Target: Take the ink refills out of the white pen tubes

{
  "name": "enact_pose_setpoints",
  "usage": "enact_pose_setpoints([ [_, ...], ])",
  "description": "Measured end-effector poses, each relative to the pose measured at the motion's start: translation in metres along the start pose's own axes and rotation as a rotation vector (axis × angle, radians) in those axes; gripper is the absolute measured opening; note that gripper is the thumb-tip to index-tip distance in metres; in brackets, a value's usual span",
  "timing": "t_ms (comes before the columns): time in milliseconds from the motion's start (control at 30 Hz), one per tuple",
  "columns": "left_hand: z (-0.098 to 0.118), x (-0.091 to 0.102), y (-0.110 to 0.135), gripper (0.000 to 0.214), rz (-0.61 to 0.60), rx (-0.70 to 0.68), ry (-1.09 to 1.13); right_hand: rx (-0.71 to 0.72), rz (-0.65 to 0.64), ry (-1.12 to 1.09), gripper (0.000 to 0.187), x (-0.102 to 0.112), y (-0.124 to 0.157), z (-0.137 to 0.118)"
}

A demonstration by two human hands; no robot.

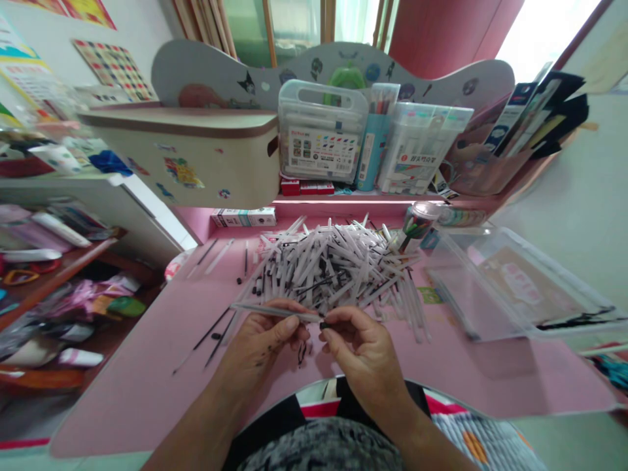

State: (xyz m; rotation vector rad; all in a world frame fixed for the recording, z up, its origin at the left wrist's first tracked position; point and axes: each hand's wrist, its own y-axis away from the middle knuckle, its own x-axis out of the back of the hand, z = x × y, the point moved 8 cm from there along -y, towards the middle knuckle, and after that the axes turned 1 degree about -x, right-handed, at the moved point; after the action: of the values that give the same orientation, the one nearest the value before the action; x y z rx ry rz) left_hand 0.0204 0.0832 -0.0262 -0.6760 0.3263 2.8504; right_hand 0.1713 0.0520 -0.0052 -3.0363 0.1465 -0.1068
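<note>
My left hand (262, 340) is closed round a clear pen barrel (265, 310) that lies crosswise and points left. My right hand (360, 343) pinches a small black piece (324, 324) at the barrel's right end. Both hands hover over the near part of the pink desk (147, 386). Just beyond them lies a big heap of clear pen barrels with black tips (333, 265).
Thin black refills (210, 337) lie loose left of my hands. An open clear plastic box (515, 288) sits at the right. A cup of pens (415, 226), marker cases (321, 137) and a cream storage box (196, 154) stand at the back. A cluttered shelf (53, 261) is at the left.
</note>
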Motion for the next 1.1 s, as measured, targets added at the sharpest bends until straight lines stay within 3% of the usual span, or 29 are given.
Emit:
enact_pose_setpoints([
  [867,-0.004,0.006,0.000,0.023,0.017,0.028,-0.011,0.021,-0.022,0.062,0.009,-0.004,-0.006,-0.003],
  [1100,-0.001,0.011,0.001,0.017,-0.006,-0.054,-0.127,0.054,-0.085,0.153,0.012,-0.007,-0.004,-0.007],
])
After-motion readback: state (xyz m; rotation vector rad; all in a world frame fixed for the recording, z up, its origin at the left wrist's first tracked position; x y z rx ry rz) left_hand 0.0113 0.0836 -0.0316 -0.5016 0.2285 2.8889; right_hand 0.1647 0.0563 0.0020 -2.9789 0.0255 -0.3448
